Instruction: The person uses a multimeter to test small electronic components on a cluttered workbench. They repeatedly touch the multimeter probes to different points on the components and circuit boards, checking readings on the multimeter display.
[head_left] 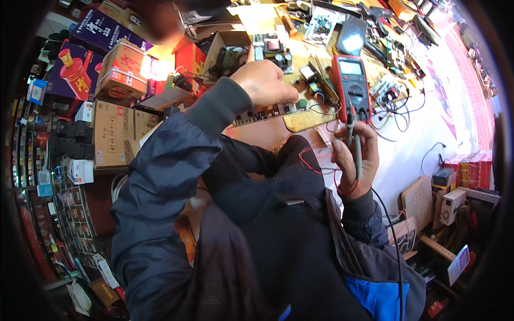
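My left hand (262,83) is closed at the upper edge of a circuit board (259,115), its fingers curled and partly hidden from above. The board is seen nearly edge-on above my lap, at the near edge of the bench. A round green component (302,104) shows beside the fingertips. In my right hand (363,166) are two multimeter probes (357,152), held together like a pair of chopsticks, tips pointing away from me. A red lead loops round below that hand. Just beyond the probe tips lies a red and grey multimeter (351,80) with a dial and a small screen.
More circuit boards (321,27), loose wires and tools crowd the wooden bench. Cardboard boxes (113,134) and printed cartons (122,69) are stacked at the left. A small white device (452,206) and other gear stand at the lower right.
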The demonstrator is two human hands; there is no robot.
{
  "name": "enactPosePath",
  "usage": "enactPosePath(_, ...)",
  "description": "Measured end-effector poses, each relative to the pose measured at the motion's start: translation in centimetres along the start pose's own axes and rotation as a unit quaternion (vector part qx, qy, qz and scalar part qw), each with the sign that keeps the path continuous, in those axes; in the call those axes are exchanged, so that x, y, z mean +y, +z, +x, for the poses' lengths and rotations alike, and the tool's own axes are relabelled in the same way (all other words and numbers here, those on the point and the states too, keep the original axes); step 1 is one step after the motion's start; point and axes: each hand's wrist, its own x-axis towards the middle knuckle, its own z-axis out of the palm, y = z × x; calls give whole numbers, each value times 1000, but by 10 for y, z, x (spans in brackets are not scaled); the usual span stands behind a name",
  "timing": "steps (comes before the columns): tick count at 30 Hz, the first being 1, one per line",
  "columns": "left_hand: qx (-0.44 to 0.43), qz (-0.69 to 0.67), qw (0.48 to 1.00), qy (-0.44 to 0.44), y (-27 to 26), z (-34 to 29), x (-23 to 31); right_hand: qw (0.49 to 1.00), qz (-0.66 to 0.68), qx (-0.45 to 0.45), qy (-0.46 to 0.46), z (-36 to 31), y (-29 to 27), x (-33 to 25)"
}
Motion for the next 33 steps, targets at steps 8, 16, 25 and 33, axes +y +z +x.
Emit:
enactPosePath(8, -84, 86, 991, 51, 42, 42, 7, 1000, 16, 6, 17, -2, -7, 10)
enactPosePath(16, -92, 44, 993, 57, 50, 70, 8, 999, -25, 11, -33, 33, -3, 38)
enactPosePath(25, -68, 56, 994, 57, 57, 62, 0, 995, -67, -6, -77, 47, 3, 62)
enactPosePath(33, 6, -41, 994, 103, 60, 43, -18, 998, -44, 13, -36, 41, 5, 71)
